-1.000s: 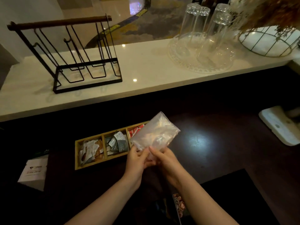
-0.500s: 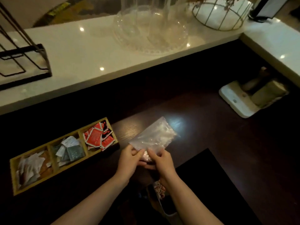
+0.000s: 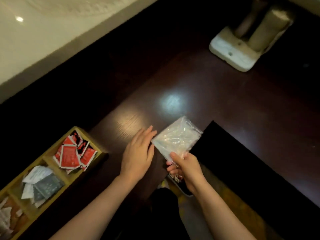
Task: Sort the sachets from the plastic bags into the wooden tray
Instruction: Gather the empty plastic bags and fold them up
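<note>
My right hand [image 3: 184,166] pinches the near edge of a clear plastic bag [image 3: 177,138], which looks empty and hangs low over the dark table. My left hand [image 3: 138,153] is flat with straight fingers just left of the bag, fingertips at its corner. The wooden tray [image 3: 101,152] lies at the lower left, with red sachets [image 3: 72,154] in its right compartment, grey and white sachets [image 3: 42,183] in the middle one and pale sachets [image 3: 7,217] in the left one.
A white stand [image 3: 232,54] holding beige rolls sits at the upper right. The pale marble counter [image 3: 52,35] runs along the upper left. A black mat [image 3: 251,161] covers the table at the right. Something small and patterned [image 3: 175,177] shows beneath my right hand.
My left hand has let go of the bag and flattened beside it. The right hand alone now holds the bag, lowered toward the table. The view has tilted down and right.
</note>
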Available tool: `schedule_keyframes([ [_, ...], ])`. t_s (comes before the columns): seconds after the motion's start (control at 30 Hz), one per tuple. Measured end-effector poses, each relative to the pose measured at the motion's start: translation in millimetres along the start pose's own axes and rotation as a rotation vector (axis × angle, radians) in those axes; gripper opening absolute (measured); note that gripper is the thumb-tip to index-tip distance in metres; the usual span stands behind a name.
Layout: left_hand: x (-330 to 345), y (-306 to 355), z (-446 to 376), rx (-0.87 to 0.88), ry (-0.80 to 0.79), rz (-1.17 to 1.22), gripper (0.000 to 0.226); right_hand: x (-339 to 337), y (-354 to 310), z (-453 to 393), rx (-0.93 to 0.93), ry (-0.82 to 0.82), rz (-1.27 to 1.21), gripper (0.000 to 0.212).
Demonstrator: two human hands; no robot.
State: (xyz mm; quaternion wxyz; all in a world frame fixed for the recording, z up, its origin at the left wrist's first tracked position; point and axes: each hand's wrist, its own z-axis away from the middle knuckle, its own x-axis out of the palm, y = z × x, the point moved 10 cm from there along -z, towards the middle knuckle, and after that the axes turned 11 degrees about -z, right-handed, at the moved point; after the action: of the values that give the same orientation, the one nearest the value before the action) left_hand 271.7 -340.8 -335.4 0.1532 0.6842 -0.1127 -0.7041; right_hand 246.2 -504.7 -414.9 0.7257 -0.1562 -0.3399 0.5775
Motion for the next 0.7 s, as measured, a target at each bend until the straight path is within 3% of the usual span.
schedule_keyframes([
  [0.2,61.5,42.0,3.8,0.257,-0.163,-0.289,0.048,-82.9,46.4,-2.4,-0.008,0.197,-0.047,0.033],
  [0.33,77.9,46.6,6.1,0.305,-0.175,-0.452,0.05,-131.5,93.6,-14.7,0.03,0.324,-0.168,0.021],
  [0.7,77.0,47.6,4.2,0.308,-0.086,-0.483,0.051,-191.2,233.8,-97.9,0.479,0.461,-0.339,0.023],
])
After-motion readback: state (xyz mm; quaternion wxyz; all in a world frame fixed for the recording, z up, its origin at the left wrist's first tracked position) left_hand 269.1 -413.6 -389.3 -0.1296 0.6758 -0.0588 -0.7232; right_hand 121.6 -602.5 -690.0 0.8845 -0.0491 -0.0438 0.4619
